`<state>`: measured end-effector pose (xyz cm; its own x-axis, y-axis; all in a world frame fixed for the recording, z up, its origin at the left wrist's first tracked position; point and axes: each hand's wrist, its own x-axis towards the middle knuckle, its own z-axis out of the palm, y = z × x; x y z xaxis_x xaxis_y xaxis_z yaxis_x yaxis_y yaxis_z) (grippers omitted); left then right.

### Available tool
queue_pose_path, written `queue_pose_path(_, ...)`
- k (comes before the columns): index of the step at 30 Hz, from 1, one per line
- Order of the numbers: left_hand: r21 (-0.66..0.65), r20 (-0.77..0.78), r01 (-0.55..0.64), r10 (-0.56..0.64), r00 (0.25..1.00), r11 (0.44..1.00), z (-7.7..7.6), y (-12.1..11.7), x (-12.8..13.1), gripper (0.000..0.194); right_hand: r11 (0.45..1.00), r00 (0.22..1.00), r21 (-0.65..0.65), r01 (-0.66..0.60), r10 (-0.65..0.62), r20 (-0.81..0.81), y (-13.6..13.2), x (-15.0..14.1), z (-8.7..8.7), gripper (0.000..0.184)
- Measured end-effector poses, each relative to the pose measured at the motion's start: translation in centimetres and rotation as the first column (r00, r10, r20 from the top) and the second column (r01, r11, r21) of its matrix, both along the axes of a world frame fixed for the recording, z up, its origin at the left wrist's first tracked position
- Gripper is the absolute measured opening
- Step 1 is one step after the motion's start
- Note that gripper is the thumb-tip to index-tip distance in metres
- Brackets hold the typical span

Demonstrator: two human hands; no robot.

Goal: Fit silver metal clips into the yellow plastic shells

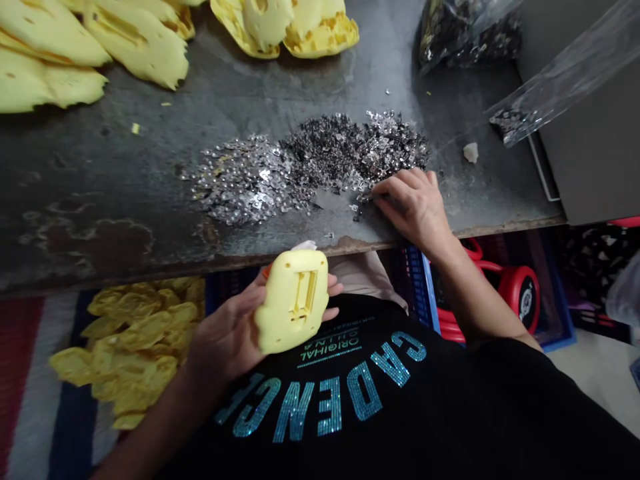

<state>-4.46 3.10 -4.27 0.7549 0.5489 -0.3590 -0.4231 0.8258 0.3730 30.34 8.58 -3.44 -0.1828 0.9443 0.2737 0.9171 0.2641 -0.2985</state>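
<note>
In my left hand (240,327) rests a yellow plastic shell (280,327), held in front of my chest below the table edge. A recessed battery compartment (303,293) faces up in it. My fingers wrap around its back and show at the right side. At the near edge of a pile of dark metal pieces (350,150), my right hand (413,203) has its fingertips pressed together. What lies between them is too small to make out. Left of that pile spreads a heap of shiny flat metal contacts (245,180).
Yellow shells (135,40) lie at the table's back left, with more (300,27) at the back middle. Bags of metal parts (470,33) stand back right. Below the table are a pile of yellow pieces (145,340) and a blue crate (560,327) with red items.
</note>
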Motion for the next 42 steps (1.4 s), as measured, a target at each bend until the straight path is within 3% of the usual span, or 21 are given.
queue_pose_path(3,-0.003,-0.028,-0.047,0.047,0.999,0.999,-0.7,-0.1,-0.2,0.061,1.0,0.999,-0.026,-0.005,0.007,0.051,0.5,0.2,-0.2,0.018)
queue_pose_path(6,0.005,-0.058,-0.051,0.052,0.997,0.999,-0.8,-0.2,-0.5,0.066,0.999,1.0,-0.042,-0.008,0.007,-0.025,-0.2,0.7,0.3,0.015)
queue_pose_path(9,-0.015,-0.105,-0.063,0.061,0.993,0.998,-0.4,-0.1,-0.3,0.068,0.993,0.995,-0.112,-0.047,0.037,-0.093,-1.5,1.9,1.6,0.014)
queue_pose_path(13,-0.013,-0.245,-0.135,0.128,0.961,0.991,0.8,0.5,1.6,0.065,0.97,0.999,-0.24,-0.045,0.038,-0.038,-2.3,3.3,2.4,0.014)
queue_pose_path(18,-0.055,-0.505,-0.212,0.156,0.849,0.976,2.8,1.5,4.1,0.057,0.987,0.995,-0.129,0.093,-0.097,-0.026,-3.0,3.9,1.5,0.015)
queue_pose_path(22,-0.072,-0.594,-0.286,0.189,0.782,0.956,3.7,1.8,4.6,0.054,0.996,0.995,-0.08,0.035,-0.042,-0.089,-3.6,3.6,0.8,0.018)
queue_pose_path(25,-0.058,-0.593,-0.285,0.197,0.781,0.957,3.8,1.6,4.6,0.059,0.995,0.996,-0.099,-0.016,0.008,-0.084,-3.2,3.2,0.6,0.019)
queue_pose_path(29,-0.065,-0.558,-0.231,0.156,0.815,0.971,3.6,1.2,4.4,0.069,0.993,0.998,-0.12,0.005,-0.012,-0.056,-2.4,2.8,0.3,0.012)
queue_pose_path(37,-0.025,-0.401,-0.157,0.134,0.906,0.987,2.2,0.8,3.5,0.066,0.996,0.99,-0.084,-0.032,0.02,-0.14,-3.2,3.0,-0.4,0.017)
queue_pose_path(42,0.03,-0.356,-0.159,0.159,0.921,0.987,2.2,0.5,3.8,0.064,0.999,0.98,-0.033,0.034,-0.04,-0.194,-3.8,3.4,-0.9,0.018)
